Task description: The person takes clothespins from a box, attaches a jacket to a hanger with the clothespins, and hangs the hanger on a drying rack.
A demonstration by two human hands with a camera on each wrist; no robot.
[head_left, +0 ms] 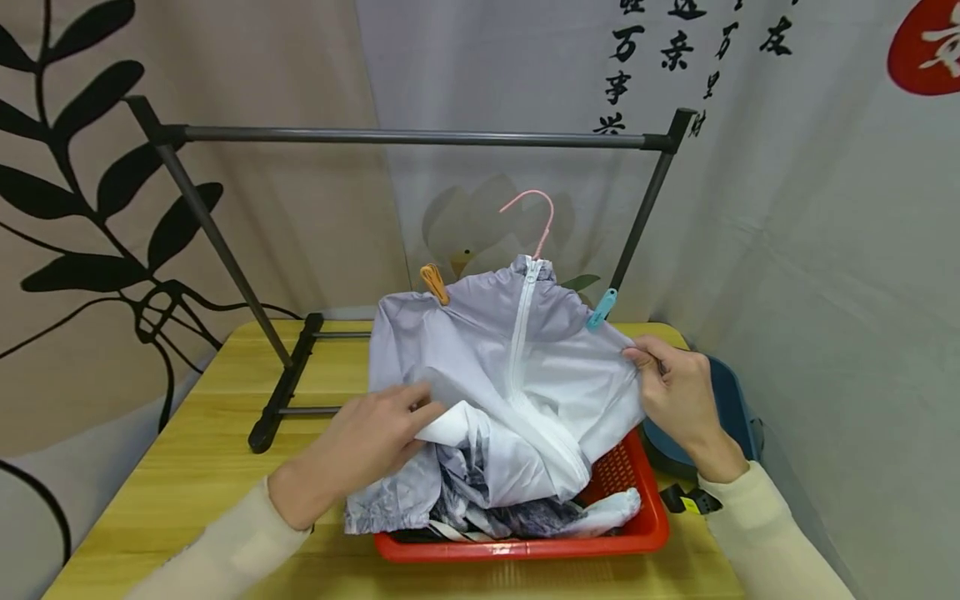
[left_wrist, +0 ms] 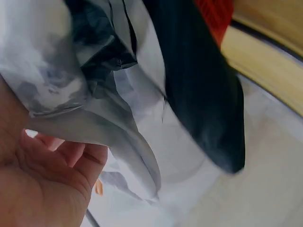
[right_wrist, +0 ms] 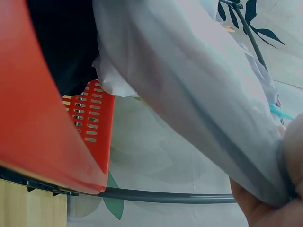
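A pale lilac-to-white zip jacket hangs over a pink hanger; the hanger's hook points up, apart from the rack bar. An orange clip grips its left shoulder and a blue clip its right. My right hand pinches the jacket's right side near the sleeve. Its fingertips are partly hidden by cloth in the right wrist view. My left hand holds a lifted edge of the jacket's lower left, fingers curled behind the fabric in the left wrist view.
Below the jacket, a red basket contains dark and patterned clothes. Behind stands a grey rack on the wooden table. A blue tub sits at the right, near a black strap. Printed curtains hang behind.
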